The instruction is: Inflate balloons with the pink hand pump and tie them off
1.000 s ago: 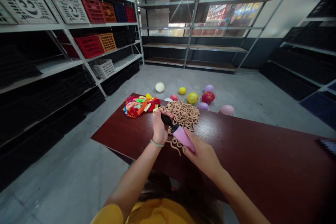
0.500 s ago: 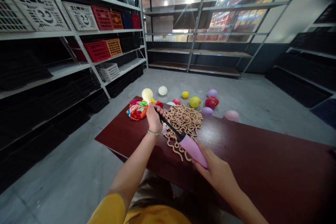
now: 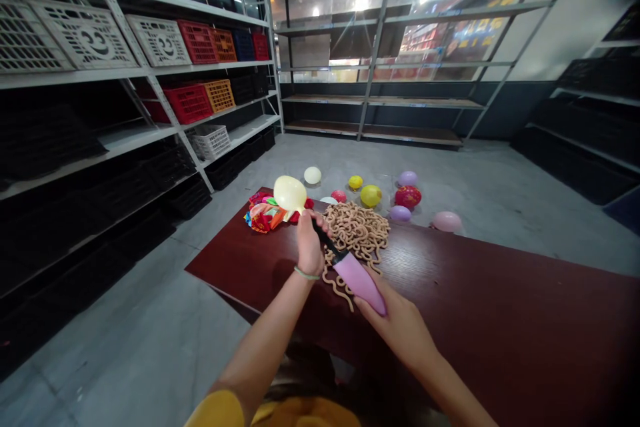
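Observation:
My left hand (image 3: 309, 243) is closed around the black nozzle end of a hand pump, with a pale yellow balloon (image 3: 289, 193) swelling just beyond its fingers. My right hand (image 3: 400, 323) grips the pink barrel of the pump (image 3: 357, 279) lower down. Both hands hover over a dark red table (image 3: 500, 320). Under the pump lies a heap of tan curly strips (image 3: 357, 230). A pile of flat coloured balloons (image 3: 265, 213) sits at the table's far left corner.
Several inflated balloons (image 3: 370, 195) lie on the grey floor beyond the table. Metal shelving with white, red and orange crates (image 3: 185, 97) lines the left side. More shelving (image 3: 380, 100), bare, stands at the back, and dark shelves run along the right.
The pale yellow balloon has appeared at the nozzle and grown larger. My right hand drew the pink barrel back, then pushed it in again. The view has shifted slightly.

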Tool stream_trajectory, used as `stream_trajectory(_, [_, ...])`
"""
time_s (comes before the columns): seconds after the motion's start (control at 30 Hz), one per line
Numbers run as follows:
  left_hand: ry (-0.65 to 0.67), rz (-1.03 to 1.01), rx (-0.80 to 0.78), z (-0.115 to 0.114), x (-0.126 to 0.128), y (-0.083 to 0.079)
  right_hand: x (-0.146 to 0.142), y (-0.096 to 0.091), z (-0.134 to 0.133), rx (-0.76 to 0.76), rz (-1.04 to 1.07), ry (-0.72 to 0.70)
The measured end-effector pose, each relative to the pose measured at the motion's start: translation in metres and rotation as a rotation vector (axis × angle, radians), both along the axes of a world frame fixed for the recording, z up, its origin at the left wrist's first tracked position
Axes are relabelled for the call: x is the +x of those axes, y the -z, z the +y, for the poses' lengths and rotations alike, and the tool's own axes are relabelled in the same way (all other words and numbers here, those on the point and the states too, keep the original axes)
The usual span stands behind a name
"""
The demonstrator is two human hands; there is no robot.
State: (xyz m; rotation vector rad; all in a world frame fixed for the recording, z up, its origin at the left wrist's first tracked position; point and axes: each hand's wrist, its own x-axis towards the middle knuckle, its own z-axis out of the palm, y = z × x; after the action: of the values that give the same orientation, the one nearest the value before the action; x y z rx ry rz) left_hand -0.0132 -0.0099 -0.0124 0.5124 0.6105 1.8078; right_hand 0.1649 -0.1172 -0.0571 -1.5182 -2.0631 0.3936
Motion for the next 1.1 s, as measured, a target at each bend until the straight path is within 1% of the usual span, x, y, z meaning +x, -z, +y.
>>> stream_trajectory(0.1, [0.042, 0.003, -0.030, -0.006, 0.006, 0.007, -0.013, -0.008, 0.004, -0.065, 0.047, -0.007])
stream_trajectory(0.17, [0.038, 0.014, -0.058, -0.003, 0.002, 0.007, -0.015, -0.011, 0.002, -0.126, 0.066, -0.021])
stream_trajectory(0.27, [-0.007, 0.025, -0.089, 0.011, -0.018, -0.001, -0.004, -0.012, -0.008, -0.176, 0.068, -0.046])
stream_trajectory(0.4, [-0.097, 0.030, -0.098, 0.032, -0.053, -0.014, 0.023, -0.013, -0.025, -0.189, 0.038, -0.100])
stream_trajectory(0.47, [-0.119, 0.030, -0.100, 0.037, -0.062, -0.016, 0.032, -0.014, -0.031, -0.204, 0.021, -0.098])
stream_trajectory(0.53, [-0.128, 0.010, -0.089, 0.035, -0.059, -0.015, 0.033, -0.015, -0.033, -0.220, 0.006, -0.076])
stream_trajectory(0.6, [-0.111, -0.015, -0.068, 0.027, -0.046, -0.011, 0.027, -0.016, -0.030, -0.238, -0.002, -0.045])
stream_trajectory(0.73, [0.015, 0.013, -0.047, 0.006, -0.008, 0.001, 0.003, -0.018, -0.014, -0.231, 0.004, 0.026])
stream_trajectory(0.83, [0.070, 0.057, -0.068, 0.000, 0.007, 0.007, -0.011, -0.020, -0.004, -0.220, 0.014, 0.047])
stream_trajectory(0.93, [0.076, 0.080, -0.089, 0.009, -0.001, 0.006, -0.011, -0.019, -0.004, -0.223, 0.036, 0.021])
stream_trajectory(1.1, [-0.009, 0.063, -0.144, 0.032, -0.043, -0.003, 0.016, -0.013, -0.025, -0.260, 0.032, -0.069])
